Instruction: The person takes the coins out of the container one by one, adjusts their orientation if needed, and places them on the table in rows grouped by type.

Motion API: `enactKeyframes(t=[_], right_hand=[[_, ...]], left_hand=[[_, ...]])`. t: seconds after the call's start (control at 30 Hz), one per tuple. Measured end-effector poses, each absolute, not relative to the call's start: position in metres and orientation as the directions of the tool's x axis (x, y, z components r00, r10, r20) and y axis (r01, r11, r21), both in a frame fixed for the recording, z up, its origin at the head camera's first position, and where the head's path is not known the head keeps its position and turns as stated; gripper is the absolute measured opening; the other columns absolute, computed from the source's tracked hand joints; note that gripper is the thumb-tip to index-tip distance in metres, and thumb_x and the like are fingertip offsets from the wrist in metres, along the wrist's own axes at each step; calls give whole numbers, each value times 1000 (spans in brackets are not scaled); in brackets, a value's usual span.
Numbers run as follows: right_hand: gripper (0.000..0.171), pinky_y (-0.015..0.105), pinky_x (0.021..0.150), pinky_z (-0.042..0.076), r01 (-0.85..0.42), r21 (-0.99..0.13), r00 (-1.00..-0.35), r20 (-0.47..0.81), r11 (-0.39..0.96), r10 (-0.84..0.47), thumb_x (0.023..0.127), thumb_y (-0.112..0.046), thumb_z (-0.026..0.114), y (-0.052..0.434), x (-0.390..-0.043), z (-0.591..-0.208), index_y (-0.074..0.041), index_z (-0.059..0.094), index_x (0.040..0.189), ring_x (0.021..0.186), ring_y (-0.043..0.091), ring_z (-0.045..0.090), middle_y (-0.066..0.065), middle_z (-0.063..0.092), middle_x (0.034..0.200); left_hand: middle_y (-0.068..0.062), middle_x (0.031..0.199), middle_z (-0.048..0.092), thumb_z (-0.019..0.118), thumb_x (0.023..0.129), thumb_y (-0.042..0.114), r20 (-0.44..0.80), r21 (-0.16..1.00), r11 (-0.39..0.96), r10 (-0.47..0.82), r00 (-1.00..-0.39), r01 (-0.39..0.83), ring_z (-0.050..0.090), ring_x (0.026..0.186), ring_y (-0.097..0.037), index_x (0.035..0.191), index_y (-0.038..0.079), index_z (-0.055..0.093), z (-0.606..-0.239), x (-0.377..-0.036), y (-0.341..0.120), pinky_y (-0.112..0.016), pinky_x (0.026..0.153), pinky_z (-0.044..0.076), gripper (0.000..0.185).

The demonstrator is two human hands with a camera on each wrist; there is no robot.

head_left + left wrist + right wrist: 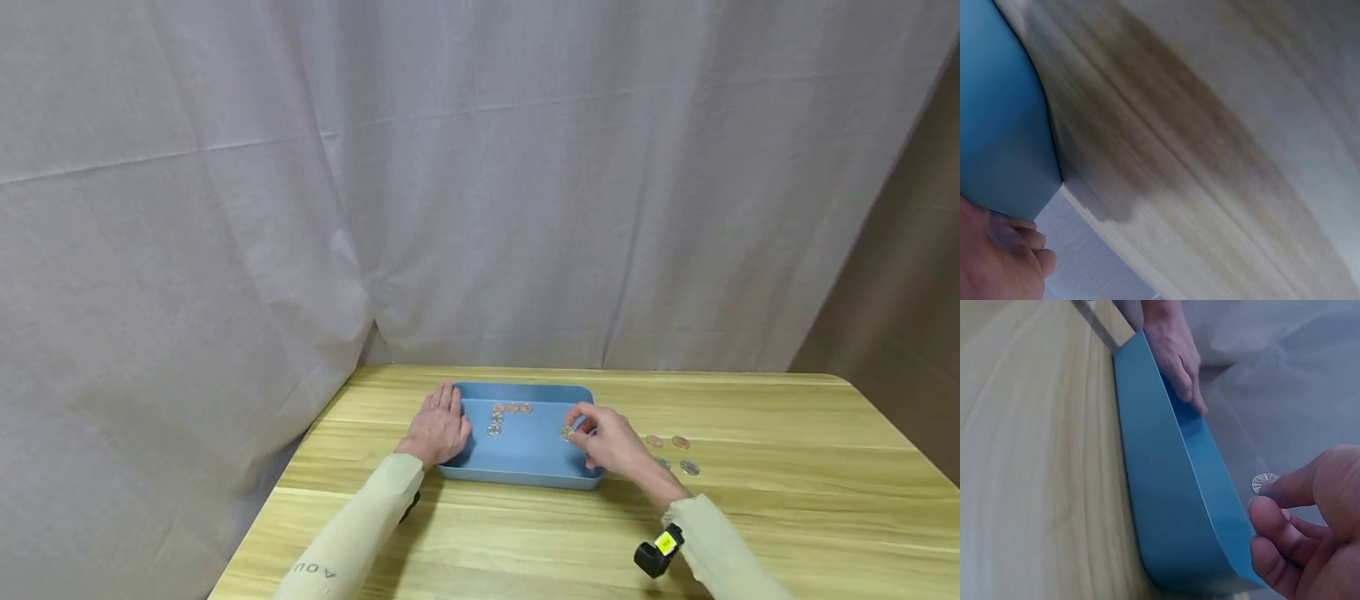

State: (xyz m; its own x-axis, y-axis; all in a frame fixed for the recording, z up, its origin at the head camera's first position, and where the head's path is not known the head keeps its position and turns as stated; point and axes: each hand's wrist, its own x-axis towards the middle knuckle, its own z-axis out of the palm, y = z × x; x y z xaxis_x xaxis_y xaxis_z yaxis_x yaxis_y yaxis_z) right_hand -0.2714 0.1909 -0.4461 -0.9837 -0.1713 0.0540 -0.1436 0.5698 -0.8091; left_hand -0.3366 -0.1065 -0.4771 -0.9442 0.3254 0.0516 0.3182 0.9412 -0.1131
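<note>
My right hand [609,440] pinches a silver-coloured coin [1264,482] between thumb and fingertips, above the right side of a blue tray [525,458]. My left hand [438,425] rests on the tray's left rim with its fingers stretched out straight. In the tray, three copper-coloured coins [512,407] form a row near the back, and two silver-coloured coins [494,430] run down from the row's left end. The left wrist view shows the tray's outer wall [1010,112] and part of the left hand; its thumb is hidden there.
Several loose coins lie on the wooden table [787,500] right of the tray: two copper-coloured ones [681,442] and silver-coloured ones [690,467] nearer, one partly behind the right wrist. A grey curtain [487,208] hangs behind the table. A black device [656,557] is strapped to the right wrist.
</note>
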Motion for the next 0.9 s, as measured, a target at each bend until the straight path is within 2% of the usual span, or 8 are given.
enactKeyframes(t=[0.3, 0.53, 0.7, 0.9], right_hand=[[12, 35, 45, 52, -165, -817, -984, 94, 552, -154, 92, -7, 63, 223, -267, -443, -11, 62, 104, 49, 23, 58, 19, 64, 86], [15, 32, 44, 49, -158, -795, -987, 118, 585, -106, 94, -11, 63, 250, -262, -435, -8, 61, 108, 48, 20, 56, 17, 63, 87], [14, 30, 45, 50, -143, -775, -990, 117, 615, -83, 93, -11, 63, 266, -255, -434, -10, 60, 107, 50, 20, 58, 18, 64, 90], [13, 30, 45, 51, -181, -745, -983, 156, 642, -97, 93, -8, 62, 285, -251, -440, -9, 59, 106, 54, 18, 58, 17, 63, 88]], left_hand=[[-17, 163, 21, 26, 103, 36, 42, -119, 941, 325, -945, 318, 20, 152, -30, 154, 0, 26, -478, -334, -108, -42, 124, 23, 62], [-16, 163, 21, 26, 103, 36, 52, -134, 941, 321, -946, 312, 21, 152, -29, 154, 1, 27, -475, -334, -107, -41, 124, 23, 61], [-17, 163, 19, 25, 104, 36, 39, -132, 939, 326, -945, 318, 19, 152, -30, 154, 1, 26, -473, -333, -105, -41, 124, 22, 61], [-17, 163, 19, 24, 103, 35, 38, -129, 938, 328, -944, 321, 19, 152, -30, 154, 0, 25, -475, -333, -104, -41, 124, 21, 62]])
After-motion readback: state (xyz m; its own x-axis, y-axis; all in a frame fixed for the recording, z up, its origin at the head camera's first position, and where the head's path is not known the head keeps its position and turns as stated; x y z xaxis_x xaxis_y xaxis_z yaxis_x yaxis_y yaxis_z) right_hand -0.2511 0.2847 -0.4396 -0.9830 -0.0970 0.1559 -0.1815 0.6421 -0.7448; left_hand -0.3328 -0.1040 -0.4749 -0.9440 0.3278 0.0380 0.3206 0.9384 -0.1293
